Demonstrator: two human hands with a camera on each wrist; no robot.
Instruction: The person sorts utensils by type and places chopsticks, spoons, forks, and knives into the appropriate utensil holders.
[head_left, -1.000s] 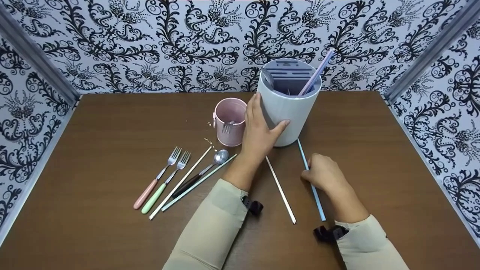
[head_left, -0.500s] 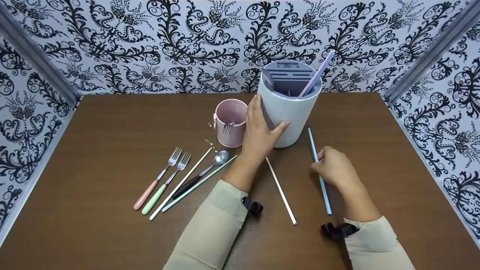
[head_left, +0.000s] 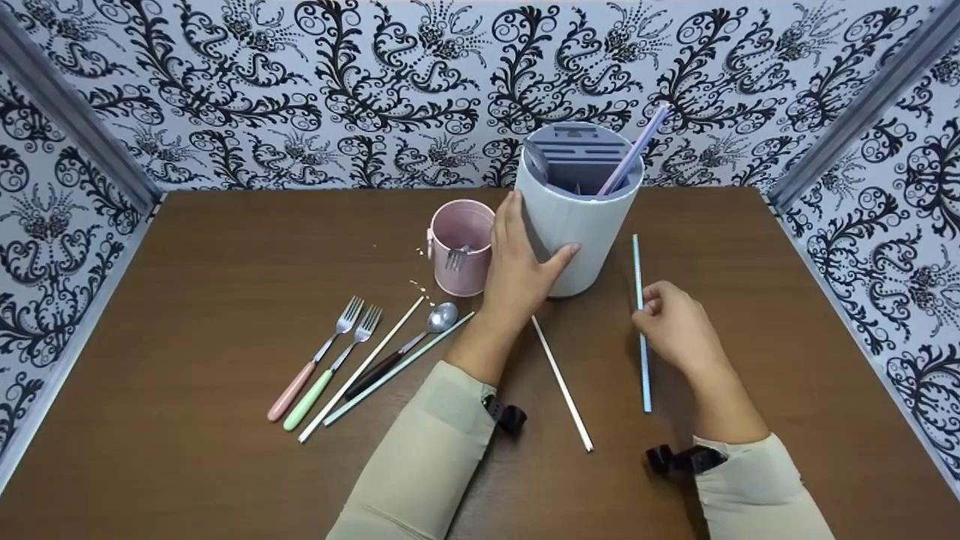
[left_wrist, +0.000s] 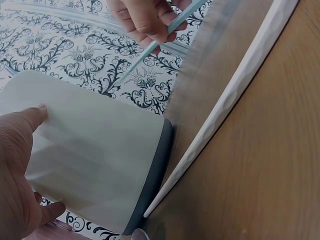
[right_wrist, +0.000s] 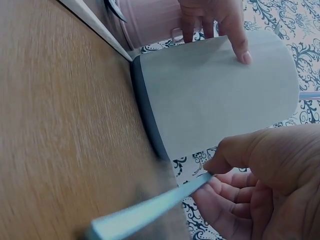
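In the head view my left hand (head_left: 516, 266) grips the side of a tall white utensil holder (head_left: 596, 232), thumb across its front and fingers round its left side. A purple-pink pair of chopsticks (head_left: 636, 150) and a spoon (head_left: 537, 159) stand in the holder. Right of it, my right hand (head_left: 681, 330) pinches a light blue chopstick (head_left: 645, 375) near its middle, thumb against fingers. The right wrist view shows the blue chopstick (right_wrist: 150, 210) raised off the tabletop, its thick end toward the camera. A white chopstick (head_left: 562, 382) lies between my forearms.
Beside the left hand stands a pink cup (head_left: 459, 274) with a fork (head_left: 455, 259) in it. Left on the brown table (head_left: 225, 262) lie a pink-handled fork (head_left: 292, 390), a green-handled fork (head_left: 309, 397), a spoon (head_left: 441, 318) and two chopsticks. Patterned walls (head_left: 405, 90) enclose the table.
My right hand has moved right and slightly away from me with the blue chopstick, which now points more straight ahead. The left hand stays on the holder.
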